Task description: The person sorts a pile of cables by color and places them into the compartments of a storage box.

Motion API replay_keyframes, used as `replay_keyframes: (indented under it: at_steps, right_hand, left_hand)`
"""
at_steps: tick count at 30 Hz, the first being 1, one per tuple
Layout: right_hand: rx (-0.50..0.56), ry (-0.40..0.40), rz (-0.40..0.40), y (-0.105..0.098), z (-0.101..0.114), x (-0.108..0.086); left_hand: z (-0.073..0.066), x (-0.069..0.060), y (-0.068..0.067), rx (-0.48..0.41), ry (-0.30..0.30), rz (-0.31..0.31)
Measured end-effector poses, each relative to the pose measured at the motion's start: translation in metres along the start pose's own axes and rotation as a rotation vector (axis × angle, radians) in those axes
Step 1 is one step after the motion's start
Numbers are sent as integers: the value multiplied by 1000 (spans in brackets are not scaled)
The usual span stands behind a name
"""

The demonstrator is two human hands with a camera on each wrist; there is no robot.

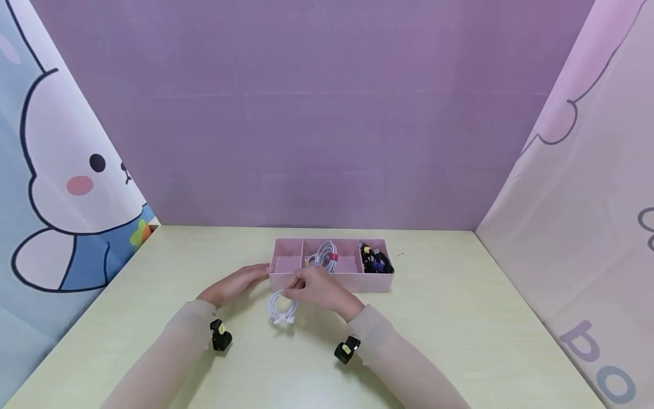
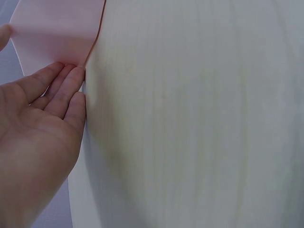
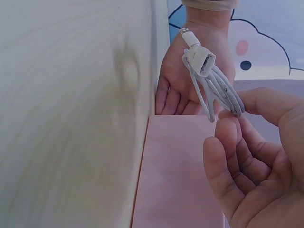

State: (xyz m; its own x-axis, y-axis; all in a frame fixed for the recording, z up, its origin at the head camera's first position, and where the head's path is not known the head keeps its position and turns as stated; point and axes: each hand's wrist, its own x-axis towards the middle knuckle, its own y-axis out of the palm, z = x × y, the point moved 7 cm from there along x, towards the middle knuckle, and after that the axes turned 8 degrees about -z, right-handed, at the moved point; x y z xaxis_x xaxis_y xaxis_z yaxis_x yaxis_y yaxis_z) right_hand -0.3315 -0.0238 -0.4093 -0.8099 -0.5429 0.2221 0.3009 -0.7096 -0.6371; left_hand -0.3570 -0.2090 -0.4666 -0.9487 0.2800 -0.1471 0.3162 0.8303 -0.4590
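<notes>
A coiled white charging cable (image 1: 278, 316) hangs from my right hand (image 1: 318, 288), pinched between thumb and fingers in front of the pink box. In the right wrist view the cable (image 3: 219, 90) shows its USB plug and a small Lightning-type plug at the top. My left hand (image 1: 240, 284) touches the left end of the pink divided box (image 1: 327, 282), its fingers nearly straight against the wall, as the left wrist view also shows at the hand (image 2: 52, 109). A grey-white cable bundle (image 1: 326, 255) with a red tie lies in the middle compartment; dark cables (image 1: 375, 260) fill the right one.
The box stands on a pale wooden table (image 1: 434, 318), near its back edge. Behind rises a purple backdrop (image 1: 317, 113). Printed cloths hang at the left (image 1: 76, 170) and right (image 1: 587, 227). A black wrist camera (image 1: 221, 336) sits on each forearm.
</notes>
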Motion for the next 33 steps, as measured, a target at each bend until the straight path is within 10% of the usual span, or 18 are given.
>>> replay_keyframes:
  at_steps: [33]
  right_hand:
    - [53, 18, -91, -27, -4, 0]
  left_hand:
    - [3, 2, 1, 15, -16, -10]
